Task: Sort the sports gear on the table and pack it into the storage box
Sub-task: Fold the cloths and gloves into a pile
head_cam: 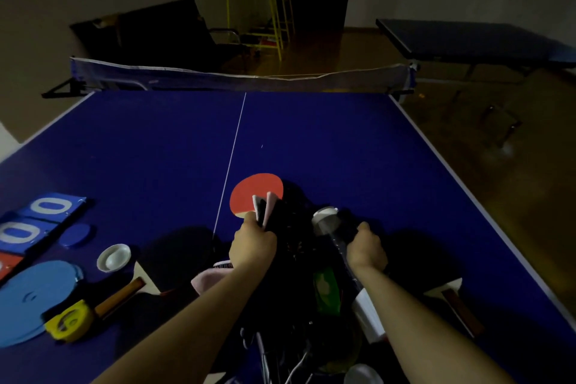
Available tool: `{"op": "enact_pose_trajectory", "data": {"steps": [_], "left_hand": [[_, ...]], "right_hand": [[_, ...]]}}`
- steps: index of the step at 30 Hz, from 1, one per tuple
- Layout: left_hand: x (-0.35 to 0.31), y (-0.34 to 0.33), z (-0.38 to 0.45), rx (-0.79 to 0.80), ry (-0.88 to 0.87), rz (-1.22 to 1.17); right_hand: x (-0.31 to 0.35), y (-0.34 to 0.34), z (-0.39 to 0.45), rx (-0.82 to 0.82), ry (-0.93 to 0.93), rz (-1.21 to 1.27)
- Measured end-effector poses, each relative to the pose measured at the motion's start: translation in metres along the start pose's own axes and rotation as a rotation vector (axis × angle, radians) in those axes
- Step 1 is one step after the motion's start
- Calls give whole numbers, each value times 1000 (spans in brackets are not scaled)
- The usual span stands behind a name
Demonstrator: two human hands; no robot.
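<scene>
Head: red paddle (254,193), handle toward camera

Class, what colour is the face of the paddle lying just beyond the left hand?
Red, on the paddle; the head view shows it plainly.

Matt blue table (327,134) top, smooth, with a soft sheen toward the far end. The red paddle (254,192) shows flat matt rubber and a pale wood neck. Glossy white plastic on the small bowl (113,257); shiny yellow plastic casing on the tape measure (70,319). The brown paddle handle (120,294) looks like varnished wood. Black bag (296,243) reads as dull cloth.
</scene>
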State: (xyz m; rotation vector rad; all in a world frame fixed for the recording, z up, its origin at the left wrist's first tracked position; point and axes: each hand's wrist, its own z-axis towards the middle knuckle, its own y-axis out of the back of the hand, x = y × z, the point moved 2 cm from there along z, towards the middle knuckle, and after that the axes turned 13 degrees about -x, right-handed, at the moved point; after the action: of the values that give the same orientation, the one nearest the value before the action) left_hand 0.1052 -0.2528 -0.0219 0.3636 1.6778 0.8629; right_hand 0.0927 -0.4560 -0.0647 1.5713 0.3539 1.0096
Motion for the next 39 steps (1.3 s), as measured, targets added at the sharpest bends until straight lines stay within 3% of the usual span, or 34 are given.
{"op": "enact_pose_trajectory", "data": {"steps": [14,20,25,29,36,39], "left_hand": [[-2,33,-8,73,10,-15],[-29,65,-27,-131,-144,-163],[-42,83,-39,-156,-169,-497],[-33,93,-44,-58,-102,-735],[-16,118,-49,63,-30,-1035],[-3,125,-51,91,-12,-1059]], "right_hand": [[55,54,-44,-246,168,293],[93,84,-85,-288,153,604],[113,101,-117,-174,249,908],[121,99,-121,-40,268,911],[128,104,-141,374,145,1177],[133,108,-148,489,141,1266]]}}
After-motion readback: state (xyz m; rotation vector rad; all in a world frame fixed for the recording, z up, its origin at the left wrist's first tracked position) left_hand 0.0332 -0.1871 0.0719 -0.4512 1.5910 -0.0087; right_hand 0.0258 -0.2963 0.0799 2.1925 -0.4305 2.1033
